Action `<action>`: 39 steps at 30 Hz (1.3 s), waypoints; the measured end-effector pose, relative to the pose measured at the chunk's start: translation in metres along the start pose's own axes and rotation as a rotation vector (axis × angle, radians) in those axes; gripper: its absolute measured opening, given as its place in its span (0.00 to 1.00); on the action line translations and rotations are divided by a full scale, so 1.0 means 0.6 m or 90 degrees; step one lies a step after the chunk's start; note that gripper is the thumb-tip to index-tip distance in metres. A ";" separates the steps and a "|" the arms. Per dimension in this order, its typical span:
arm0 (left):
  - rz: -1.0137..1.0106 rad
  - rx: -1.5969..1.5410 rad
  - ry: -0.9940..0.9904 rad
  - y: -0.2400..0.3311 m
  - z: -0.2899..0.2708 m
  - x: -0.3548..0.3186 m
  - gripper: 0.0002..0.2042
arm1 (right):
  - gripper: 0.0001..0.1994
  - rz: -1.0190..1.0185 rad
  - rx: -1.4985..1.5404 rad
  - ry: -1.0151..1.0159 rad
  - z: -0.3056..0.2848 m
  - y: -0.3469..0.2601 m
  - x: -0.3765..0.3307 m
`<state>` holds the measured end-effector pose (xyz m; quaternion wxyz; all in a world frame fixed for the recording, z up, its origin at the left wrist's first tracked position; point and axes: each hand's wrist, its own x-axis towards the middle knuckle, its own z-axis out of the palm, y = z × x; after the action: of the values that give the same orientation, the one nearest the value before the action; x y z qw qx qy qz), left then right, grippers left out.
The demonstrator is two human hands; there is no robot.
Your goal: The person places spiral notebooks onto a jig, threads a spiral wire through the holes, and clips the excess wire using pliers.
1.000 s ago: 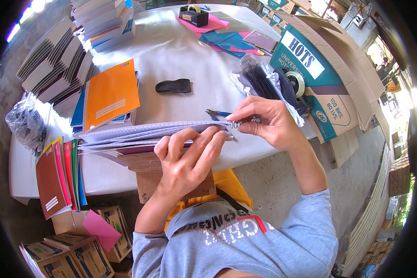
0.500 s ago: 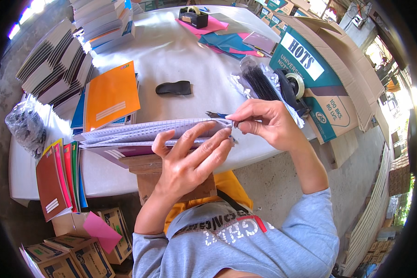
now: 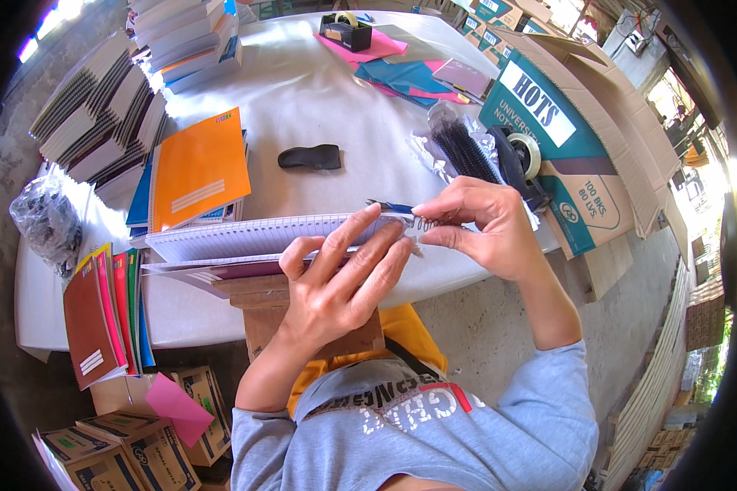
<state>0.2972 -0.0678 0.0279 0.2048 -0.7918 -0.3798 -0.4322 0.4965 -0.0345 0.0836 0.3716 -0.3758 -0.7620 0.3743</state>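
A spiral notebook (image 3: 258,236) with lined white pages and a purple cover stands on its edge along the table's front, its leaves parted. My left hand (image 3: 344,282) grips its right end, fingers fanned across the pages and thumb hidden. At that same end, a dark wire coil (image 3: 422,222) sticks out, with the thumb and fingers of my right hand (image 3: 487,225) closed around it. Just behind my left fingertips lies a small pointed tool with blue handles (image 3: 391,205), partly covered; it looks like cutters. A brown wooden block (image 3: 258,295) is below the notebook.
Orange-covered notebooks (image 3: 201,168) and white notebook stacks (image 3: 98,114) occupy the left side. A black flat piece (image 3: 309,157) lies mid-table. Black coils (image 3: 465,151) and a tape dispenser (image 3: 516,159) sit beside a large carton (image 3: 549,139) on the right. Coloured covers (image 3: 106,315) overhang the left front edge.
My right fingers have spread slightly, and more of the wire coil shows between them. The notebook's pages have shifted, showing a broader lined page. My left hand has barely moved.
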 end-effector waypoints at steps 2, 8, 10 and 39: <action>0.002 0.000 0.001 -0.001 0.002 0.002 0.07 | 0.10 0.008 0.007 0.019 0.003 0.001 -0.002; -0.001 -0.034 -0.020 -0.006 0.000 0.005 0.08 | 0.11 -0.042 -0.001 0.034 0.002 0.014 0.008; -0.005 -0.048 -0.033 -0.007 -0.002 0.005 0.09 | 0.11 0.079 0.160 -0.002 -0.002 0.017 0.013; -0.178 0.096 -0.048 -0.003 -0.005 0.034 0.21 | 0.21 -0.152 -0.138 0.195 0.005 0.012 -0.004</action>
<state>0.3008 -0.0599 0.0466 0.1873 -0.7291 -0.5250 -0.3970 0.4969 -0.0341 0.0752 0.4823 -0.3728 -0.7715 0.1822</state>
